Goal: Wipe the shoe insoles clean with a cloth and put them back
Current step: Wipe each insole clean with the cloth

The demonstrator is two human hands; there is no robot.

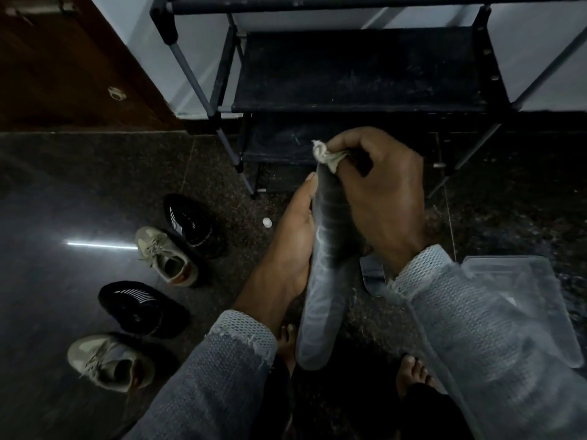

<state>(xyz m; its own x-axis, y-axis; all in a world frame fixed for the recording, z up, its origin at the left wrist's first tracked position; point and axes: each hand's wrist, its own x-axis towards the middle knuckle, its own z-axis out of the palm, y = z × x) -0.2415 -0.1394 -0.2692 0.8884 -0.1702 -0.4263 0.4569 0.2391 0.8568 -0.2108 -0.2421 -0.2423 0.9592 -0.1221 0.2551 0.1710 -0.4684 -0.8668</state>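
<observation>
The right hand (381,198) pinches a pale cloth (327,155) against the toe end of a grey insole (330,265), which the left hand (292,239) grips along its side, above the dark floor (63,192). Four shoes (165,258) sit near the floor's left edge.

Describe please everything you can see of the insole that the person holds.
The insole is grey, long and thin, with rounded ends and faint pale streaks. It looks like soft foam. It is held lengthwise, one end toward the rack, the other near the bare feet. The left hand supports its side; the right hand presses a cloth on its far end.
</observation>
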